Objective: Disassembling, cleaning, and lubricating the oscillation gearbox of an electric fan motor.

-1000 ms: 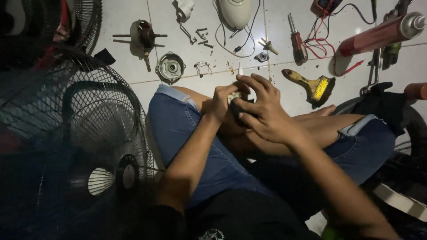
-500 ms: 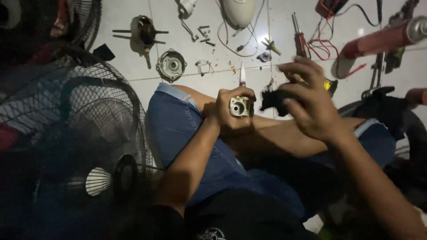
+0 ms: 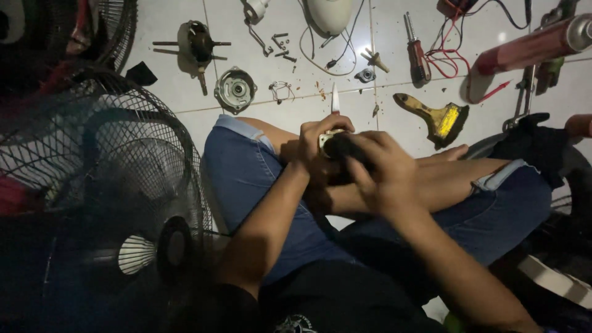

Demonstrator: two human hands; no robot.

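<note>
Head view is dim, and the small part point(image 3: 330, 140) at the centre is mostly buried: only a pale, squarish metal edge shows between the 2 hands, with a thin white stem standing up from it against the tiled floor point(image 3: 166, 24). The left hand point(image 3: 320, 151) is wrapped around the part from the left, fingers curled over its top. The right hand point(image 3: 379, 172) is clenched on a dark object point(image 3: 346, 148) pressed against the part; what that object is cannot be made out, since the fingers cover most of it. Both hands sit above the crossed legs in blue denim shorts (the part is held up over the lap, not resting on the floor).

At the left, a black wire fan guard point(image 3: 105, 160) fills the shadow and is cut off by the frame. Beyond the knees, on glossy white tiles, lie a round ribbed metal motor cover point(image 3: 235, 90), a rotor on its shaft point(image 3: 196, 43), loose screws point(image 3: 280, 46), a red-handled screwdriver point(image 3: 418, 58), a scraper point(image 3: 441, 120) with a yellow-smeared blade, and a red tube point(image 3: 530, 46). A white oval housing point(image 3: 330, 13) is clipped by the top edge.
</note>
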